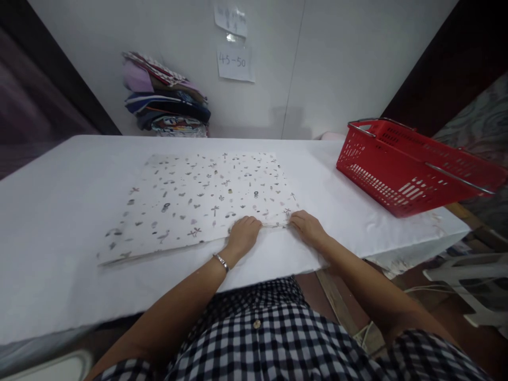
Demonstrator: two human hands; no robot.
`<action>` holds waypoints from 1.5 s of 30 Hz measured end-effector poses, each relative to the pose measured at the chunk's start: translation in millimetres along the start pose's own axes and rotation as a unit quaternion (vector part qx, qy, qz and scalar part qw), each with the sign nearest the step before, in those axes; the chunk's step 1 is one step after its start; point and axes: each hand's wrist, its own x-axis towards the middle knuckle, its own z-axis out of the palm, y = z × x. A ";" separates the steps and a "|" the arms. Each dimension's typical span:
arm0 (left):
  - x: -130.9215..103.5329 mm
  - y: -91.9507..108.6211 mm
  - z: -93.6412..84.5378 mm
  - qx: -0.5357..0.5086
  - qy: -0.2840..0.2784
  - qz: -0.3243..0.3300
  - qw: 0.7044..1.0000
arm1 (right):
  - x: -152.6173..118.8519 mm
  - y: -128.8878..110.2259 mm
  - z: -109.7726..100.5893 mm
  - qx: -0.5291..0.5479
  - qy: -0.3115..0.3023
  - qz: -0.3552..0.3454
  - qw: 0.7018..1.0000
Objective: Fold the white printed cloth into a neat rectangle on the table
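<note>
A white cloth [206, 198] printed with small palm trees, birds and other little motifs lies flat on the table, folded in layers along its near edge. My left hand [244, 234] grips that near edge with fingers curled over it; a silver bracelet circles the wrist. At the near right corner, my right hand [307, 227] pinches the layered edge between thumb and fingers. A short stretch of the folded edge shows between the two hands. The fingertips are partly hidden by the hands themselves.
A white-covered table [59, 211] spans the view. On its right side stands a red plastic basket [397, 164] with metal handles. A stack of folded fabrics [169, 100] rises at the back left, against a wall with a paper marked "45-50" [236, 63]. A white plastic stool [468, 275] is at lower right.
</note>
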 end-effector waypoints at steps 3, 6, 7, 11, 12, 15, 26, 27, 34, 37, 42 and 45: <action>1.3 -0.5 2.7 0.007 0.007 -0.001 1.000 | -1.6 0.9 2.9 -0.006 0.012 0.002 1.000; 2.3 -0.4 4.3 0.024 0.000 -0.001 1.000 | -2.2 1.0 5.2 -0.020 0.005 0.013 1.000; 2.5 0.0 4.3 0.032 -0.006 -0.001 0.999 | -2.1 0.8 5.6 -0.025 0.000 0.017 1.000; 2.8 2.1 2.6 0.055 -0.032 0.009 0.998 | 0.3 -2.0 4.3 -0.058 -0.025 0.033 0.997; 2.7 2.4 2.0 0.058 -0.036 0.014 0.998 | 1.2 -2.9 3.5 -0.069 -0.030 0.039 0.996; 2.2 2.4 1.1 0.062 -0.042 0.028 0.997 | 3.7 -5.2 1.1 -0.093 -0.046 0.054 0.993; 2.8 -0.9 3.5 0.050 -0.032 0.067 0.996 | 2.8 0.8 1.4 -0.017 -0.034 -0.001 0.999; 3.0 -0.6 3.4 0.049 -0.032 0.064 0.996 | 2.5 1.1 1.5 -0.012 -0.031 0.002 0.999; 2.0 5.4 -6.5 0.010 -0.031 0.058 0.998 | -1.3 3.8 4.2 -0.051 0.010 -0.097 0.994; 4.2 9.2 -10.0 0.028 -0.047 0.043 0.998 | -1.4 2.5 3.1 -0.058 0.025 -0.115 0.991; 9.5 13.5 -10.7 0.043 -0.077 0.015 0.996 | 0.9 -0.2 -0.3 -0.067 0.015 -0.107 0.992; 10.3 12.7 -9.6 0.032 -0.075 0.003 0.997 | 2.6 -0.2 -0.6 -0.074 -0.003 -0.087 0.993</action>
